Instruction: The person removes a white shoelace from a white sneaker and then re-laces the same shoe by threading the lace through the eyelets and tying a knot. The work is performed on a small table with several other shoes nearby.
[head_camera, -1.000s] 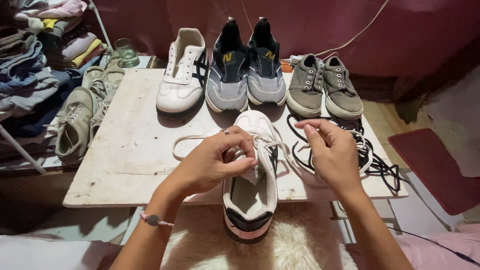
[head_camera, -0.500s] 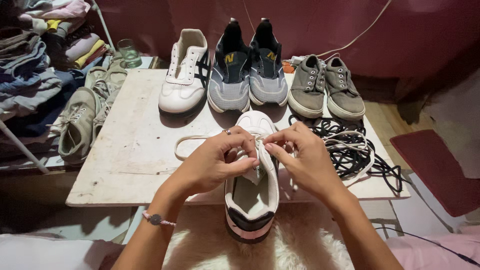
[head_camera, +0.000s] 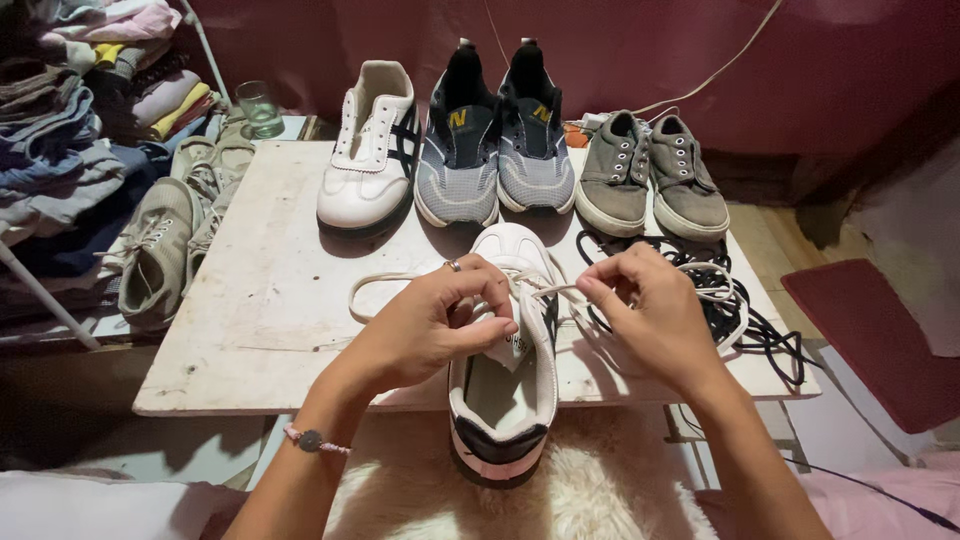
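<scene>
In the head view, the white shoe (head_camera: 508, 350) lies at the near edge of the white table (head_camera: 260, 300), heel toward the person; the left hand (head_camera: 430, 325) is closed on its tongue and upper, and the right hand (head_camera: 655, 310) pinches the white lace (head_camera: 545, 292) drawn taut to the right. It seems best to keep the shoe pinned and pull the lace level, clear of the dark laces (head_camera: 760, 335) beside it.
</scene>
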